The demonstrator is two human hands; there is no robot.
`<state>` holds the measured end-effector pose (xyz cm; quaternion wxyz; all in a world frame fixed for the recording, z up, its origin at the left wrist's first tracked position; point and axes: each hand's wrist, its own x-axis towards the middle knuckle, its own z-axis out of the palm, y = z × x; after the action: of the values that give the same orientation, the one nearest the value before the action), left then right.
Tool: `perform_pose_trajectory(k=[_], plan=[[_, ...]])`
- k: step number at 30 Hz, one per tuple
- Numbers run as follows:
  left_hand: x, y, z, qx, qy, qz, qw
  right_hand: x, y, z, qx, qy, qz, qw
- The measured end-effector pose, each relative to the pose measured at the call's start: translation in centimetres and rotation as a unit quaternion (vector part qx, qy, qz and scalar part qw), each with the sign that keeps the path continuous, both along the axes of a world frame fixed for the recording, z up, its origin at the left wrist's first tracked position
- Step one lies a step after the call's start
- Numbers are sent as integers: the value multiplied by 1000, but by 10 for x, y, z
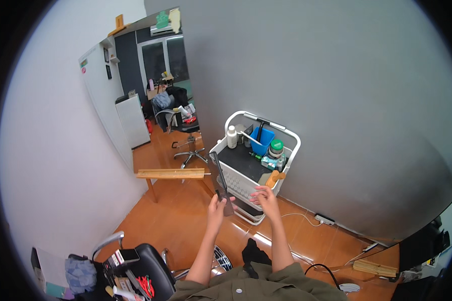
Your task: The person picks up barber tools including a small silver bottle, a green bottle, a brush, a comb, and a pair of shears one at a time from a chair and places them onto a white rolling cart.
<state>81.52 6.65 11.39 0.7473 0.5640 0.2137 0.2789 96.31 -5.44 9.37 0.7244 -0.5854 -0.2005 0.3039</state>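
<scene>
My left hand (217, 209) grips the lower end of a black comb (219, 177), which stands tilted upright in front of me; a thin black piece lies along it. To its right, my right hand (263, 197) is raised with its fingers apart, and nothing shows in it. Just beyond the hands stands a white trolley (293, 150). Its top tray holds a white bottle (231, 137), a blue container (262, 141) with a black handle in it, a green-lidded jar (276, 146), small bottles, and a wooden-handled brush (274, 178) at the near right corner.
A tall mirror (165, 94) leans at the left, with a narrow wooden bench (171, 173) before it. A black chair (154, 263) at lower left bears a box, red clips and other items. A power strip (324, 219) and cables lie on the floor at right.
</scene>
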Motion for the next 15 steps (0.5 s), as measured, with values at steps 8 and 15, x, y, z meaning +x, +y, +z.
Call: perform_pose_trajectory(k=[8, 15], plan=[[84, 42, -11, 15, 92, 5, 996, 111, 11, -95, -228, -223, -345, 883], [135, 72, -20, 32, 106, -17, 994, 159, 46, -149, -259, -200, -264, 907]])
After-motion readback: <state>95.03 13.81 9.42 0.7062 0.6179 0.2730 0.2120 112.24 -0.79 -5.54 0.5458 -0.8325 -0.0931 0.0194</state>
